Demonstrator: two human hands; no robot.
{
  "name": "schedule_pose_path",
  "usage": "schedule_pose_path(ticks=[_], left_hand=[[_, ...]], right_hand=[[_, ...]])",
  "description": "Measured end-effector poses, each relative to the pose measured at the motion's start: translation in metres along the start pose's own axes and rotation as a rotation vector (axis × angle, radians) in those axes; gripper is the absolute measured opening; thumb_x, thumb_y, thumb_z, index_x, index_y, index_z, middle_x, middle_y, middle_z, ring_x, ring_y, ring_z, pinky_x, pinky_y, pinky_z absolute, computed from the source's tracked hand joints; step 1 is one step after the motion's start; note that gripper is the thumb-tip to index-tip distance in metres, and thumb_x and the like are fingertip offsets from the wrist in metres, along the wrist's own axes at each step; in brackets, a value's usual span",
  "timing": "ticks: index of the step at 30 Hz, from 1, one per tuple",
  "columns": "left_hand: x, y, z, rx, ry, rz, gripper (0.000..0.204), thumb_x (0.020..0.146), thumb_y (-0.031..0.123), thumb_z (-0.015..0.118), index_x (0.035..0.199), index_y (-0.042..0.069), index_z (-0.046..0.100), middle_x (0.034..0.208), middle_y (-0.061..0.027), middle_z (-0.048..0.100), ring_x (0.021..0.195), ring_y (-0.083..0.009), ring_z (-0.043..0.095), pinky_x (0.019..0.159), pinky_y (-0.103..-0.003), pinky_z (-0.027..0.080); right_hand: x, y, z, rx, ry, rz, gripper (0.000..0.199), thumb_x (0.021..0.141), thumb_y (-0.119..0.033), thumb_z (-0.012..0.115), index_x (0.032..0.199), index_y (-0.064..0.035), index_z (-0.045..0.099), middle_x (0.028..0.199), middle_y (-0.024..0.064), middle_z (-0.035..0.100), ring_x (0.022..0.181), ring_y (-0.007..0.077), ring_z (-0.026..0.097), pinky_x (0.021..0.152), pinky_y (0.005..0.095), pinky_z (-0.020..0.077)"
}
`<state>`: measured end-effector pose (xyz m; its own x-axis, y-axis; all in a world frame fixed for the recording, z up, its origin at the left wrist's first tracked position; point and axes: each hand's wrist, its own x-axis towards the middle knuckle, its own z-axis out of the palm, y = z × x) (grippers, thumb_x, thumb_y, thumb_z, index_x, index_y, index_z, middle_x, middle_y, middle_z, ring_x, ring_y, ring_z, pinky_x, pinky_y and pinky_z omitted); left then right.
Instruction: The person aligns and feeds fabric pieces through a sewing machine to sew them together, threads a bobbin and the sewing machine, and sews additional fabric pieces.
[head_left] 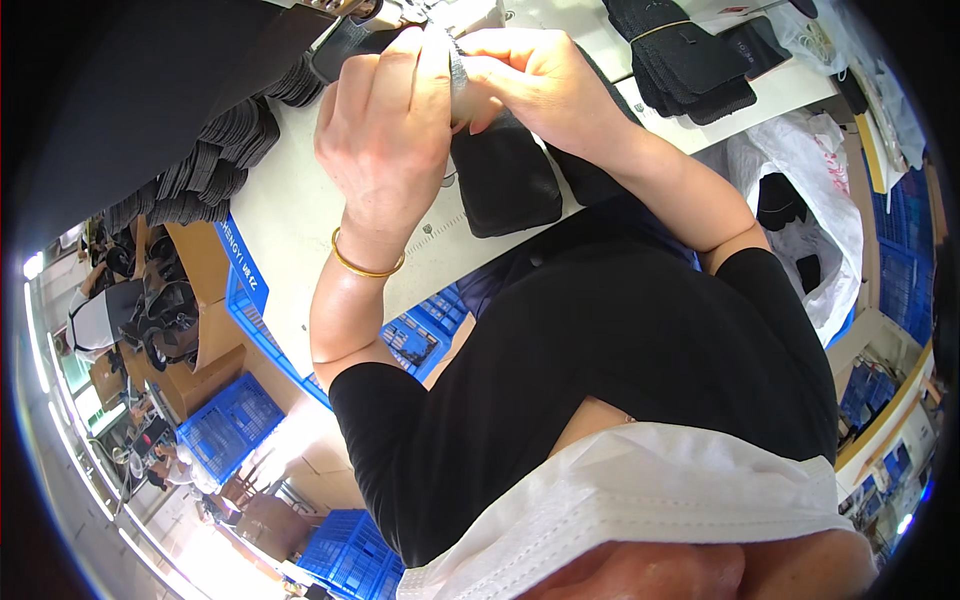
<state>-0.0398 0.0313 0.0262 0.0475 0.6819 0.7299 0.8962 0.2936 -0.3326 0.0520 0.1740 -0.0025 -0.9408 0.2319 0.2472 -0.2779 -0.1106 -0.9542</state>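
My left hand [385, 135], with a gold bangle at its wrist, is raised over the white worktable [300, 220], fingers bent together in a pinch. Close beside it, my right hand [555, 90] is pinched too, thumb and forefinger meeting the left fingertips. Between them runs a narrow grey fabric strip [459, 78], gripped by both hands. Directly below the fingers lies a black fabric piece [505, 185] with rounded corners, near the table's front edge. More black fabric [590, 180] lies partly under my right forearm. Metal machine parts [385, 14] show just beyond the hands, mostly cut off.
A banded stack of black fabric pieces [680, 55] lies at the far right of the table. Piles of dark pieces [205, 165] line its left side. A white plastic bag [840, 240] with black pieces hangs at right. Blue crates [232, 425] and cardboard boxes [205, 270] stand at left.
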Motion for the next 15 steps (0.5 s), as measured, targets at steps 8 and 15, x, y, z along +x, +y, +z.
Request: schedule_pose_path(ticks=[8, 15], left_hand=[[-0.012, 0.007, -0.009, -0.27, 0.14, -0.217, 0.028, 0.078, 0.001, 0.066, 0.106, -0.001, 0.069, 0.105, -0.0087, 0.066, 0.09, -0.0189, 0.062, 0.078, -0.032, 0.052], [-0.007, -0.014, 0.01, -1.528, 0.33, -1.567, 0.015, 0.086, 0.002, 0.066, 0.101, -0.003, 0.065, 0.104, -0.008, 0.064, 0.099, -0.018, 0.058, 0.096, -0.032, 0.043]], right_hand=[[-0.004, 0.007, -0.007, -0.013, -0.056, 0.041, 0.026, 0.101, -0.012, 0.052, 0.117, 0.0032, 0.066, 0.09, 0.0085, 0.071, 0.076, 0.0126, 0.069, 0.068, 0.0239, 0.0536], [-0.045, 0.047, -0.078, -1.15, 0.273, -0.352, 0.056, 0.076, -0.037, 0.079, 0.118, -0.0038, 0.062, 0.107, 0.0108, 0.061, 0.106, 0.0295, 0.057, 0.092, 0.0425, 0.0461]])
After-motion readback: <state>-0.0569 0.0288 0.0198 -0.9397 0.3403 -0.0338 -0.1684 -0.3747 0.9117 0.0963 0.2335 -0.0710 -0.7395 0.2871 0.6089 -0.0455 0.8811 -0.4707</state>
